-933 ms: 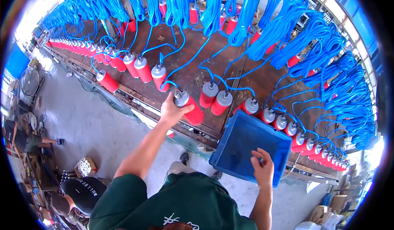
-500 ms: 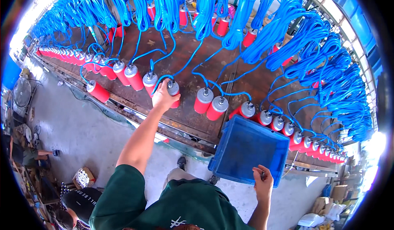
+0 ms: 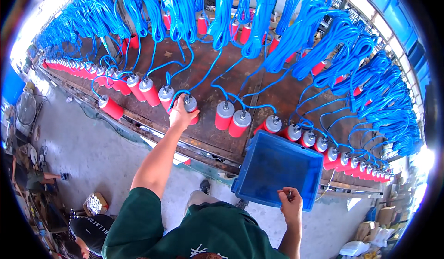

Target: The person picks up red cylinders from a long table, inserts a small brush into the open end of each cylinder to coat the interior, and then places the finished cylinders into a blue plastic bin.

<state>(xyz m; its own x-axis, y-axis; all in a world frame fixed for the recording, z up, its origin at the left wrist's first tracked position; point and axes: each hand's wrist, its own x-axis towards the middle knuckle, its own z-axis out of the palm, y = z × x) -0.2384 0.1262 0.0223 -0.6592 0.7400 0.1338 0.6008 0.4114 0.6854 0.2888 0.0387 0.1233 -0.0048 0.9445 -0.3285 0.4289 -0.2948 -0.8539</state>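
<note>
A long row of red cylinders with grey caps lies along the front of a brown workbench (image 3: 208,79), each with a blue cable coiled above it. My left hand (image 3: 179,115) is stretched out and closed around one red cylinder (image 3: 190,107) near the middle of the row. My right hand (image 3: 290,204) grips the near rim of a blue plastic bin (image 3: 277,169), held at the bench's front edge. The bin looks empty inside.
Bundles of blue cable (image 3: 222,14) hang over the back of the bench. Grey concrete floor (image 3: 88,152) lies to the left. A fan (image 3: 25,109) and another person (image 3: 27,178) are at the far left, and cardboard boxes (image 3: 384,217) at the lower right.
My left hand has shifted left along the row from one cylinder to the one it grips now. The blue bin and my right hand stayed at the bench edge.
</note>
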